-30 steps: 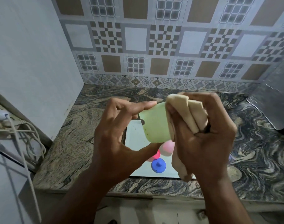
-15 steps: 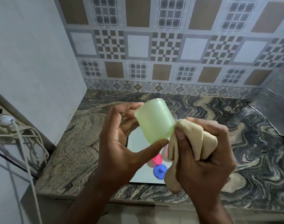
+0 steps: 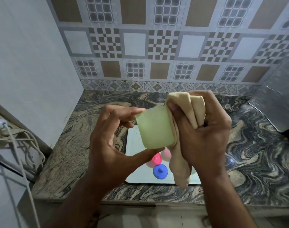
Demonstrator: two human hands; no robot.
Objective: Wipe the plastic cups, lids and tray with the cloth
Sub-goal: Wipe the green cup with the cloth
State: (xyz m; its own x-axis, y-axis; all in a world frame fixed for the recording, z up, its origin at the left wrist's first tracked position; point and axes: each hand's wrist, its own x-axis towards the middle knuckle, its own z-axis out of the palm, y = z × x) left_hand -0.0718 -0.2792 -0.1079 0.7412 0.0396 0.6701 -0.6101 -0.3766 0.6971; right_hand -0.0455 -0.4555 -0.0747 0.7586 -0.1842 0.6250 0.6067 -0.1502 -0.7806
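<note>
1. Cup, pale green and translucent, held in the air above the tray, between the two hands, roughly level with them and nearer the camera than the tiled wall.
2. Lies tilted, with its long axis running from upper left to lower right; which end is the mouth cannot be told for certain, though the lower end looks rounded like a base.
3. Pinched by the left hand: fingers curled onto the upper left edge, thumb pressing under the lower end, so the cup sits just right of that palm.
4. Pressed on its right flank by the cloth, a beige, folded wad with a loose tail hanging down towards the tray.
5. Clenched round the cloth, the right hand: fingers wrapped over the folds, thumb pushing fabric against the cup wall. Touching, not apart.
6. Judged as the wiping of the cup's outer wall in hand; the next stroke likely turns on the cloth sliding along that tilted axis, or on the left hand rotating the cup under it.
7. Looks matte, smooth, faintly cloudy, with no visible marks; light enough that a thumb-and-finger pinch holds it.
8. Waiting on the white tray below: a blue lid with a small knob, a pink lid just behind it, and a pale pink cup, partly hidden by the hands and cloth.
</note>
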